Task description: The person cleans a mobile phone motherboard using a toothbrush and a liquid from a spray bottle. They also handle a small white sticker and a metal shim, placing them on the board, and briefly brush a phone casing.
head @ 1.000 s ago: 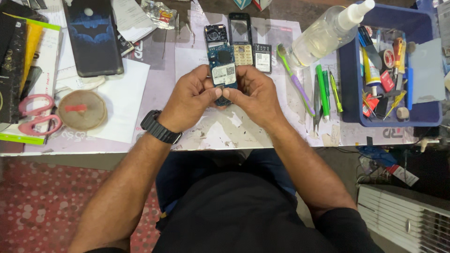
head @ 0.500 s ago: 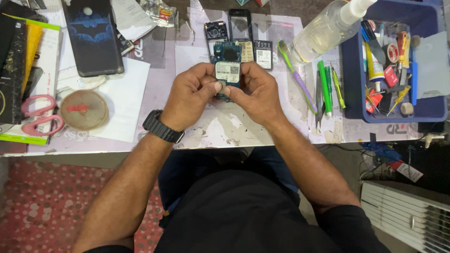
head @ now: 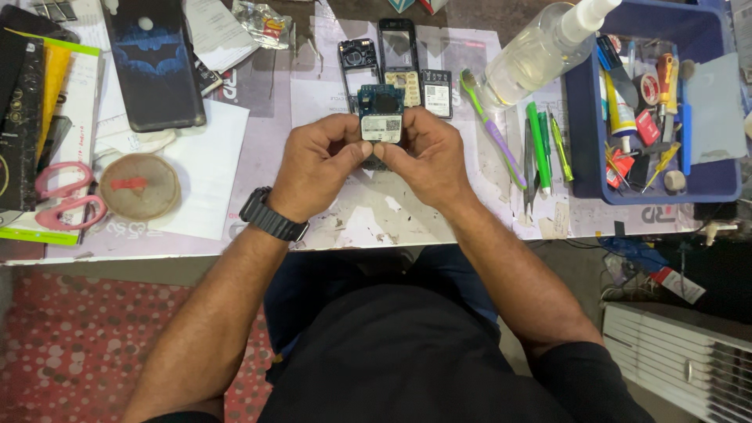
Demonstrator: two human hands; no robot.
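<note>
While we hold the small circuit board (head: 381, 116) up above the tabletop (head: 368, 215), our left hand (head: 317, 160) and right hand (head: 427, 157) each keep a grip clamped on it, fingertips and thumbs pinching its lower edge from either side. Its upper half is dark blue-green with a black square part in the middle, and its lower half carries a pale silver-white shield with a small printed label. Just beyond it, on the tabletop, lie three phone parts: a black frame with a camera opening (head: 358, 63), a front panel with screen and keypad (head: 399, 56), and a small black battery (head: 436, 92). To our right stands a blue plastic tray (head: 705, 189) holding tools and bits: an orange-handled screwdriver (head: 666, 78), a glue tube (head: 619, 113), a roll of tape and several red and yellow pieces too jumbled to count. A clear spray bottle (head: 540, 51) leans across the tray's near corner. Beside it we count one purple-and-green toothbrush (head: 489, 125) and two green pens (head: 539, 145). Far to our left lie one dark phone case (head: 153, 66), one round brown pad (head: 141, 186) and one pair of pink-handled scissors (head: 66, 196). A black watch (head: 272, 215) sits on our left wrist
</note>
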